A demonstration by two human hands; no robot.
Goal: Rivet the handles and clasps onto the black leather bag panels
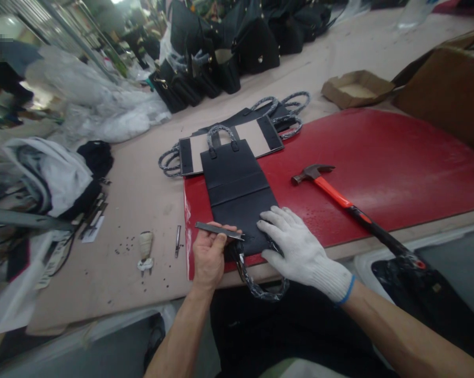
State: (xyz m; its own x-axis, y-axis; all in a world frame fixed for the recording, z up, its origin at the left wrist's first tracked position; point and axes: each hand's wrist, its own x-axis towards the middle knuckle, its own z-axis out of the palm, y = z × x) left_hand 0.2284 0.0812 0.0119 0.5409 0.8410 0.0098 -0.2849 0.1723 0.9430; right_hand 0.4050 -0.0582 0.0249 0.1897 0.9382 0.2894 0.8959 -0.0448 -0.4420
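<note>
My bare left hand [211, 254] is closed around a slim flat metal punch [217, 230], pinched between thumb and fingers, its narrow end over the black bag panel [240, 178]. Gloved in white, my right hand [294, 239] lies with fingers spread on the panel's near right part. The panel rests on a red board [398, 173], one plastic-wrapped handle [223, 128] at its far end. Another wrapped handle [266, 294] hangs over the table edge by my right wrist. Beyond lie more bag panels [268, 131], one showing a beige middle.
A claw hammer [335, 197] with an orange and black handle lies on the board's right. Left of the board are a small metal rod [177, 241], a wrapped-handle tool [145, 249] and scattered dark bits. Finished black bags [256, 42] stand behind; a cardboard box [445, 94] sits right.
</note>
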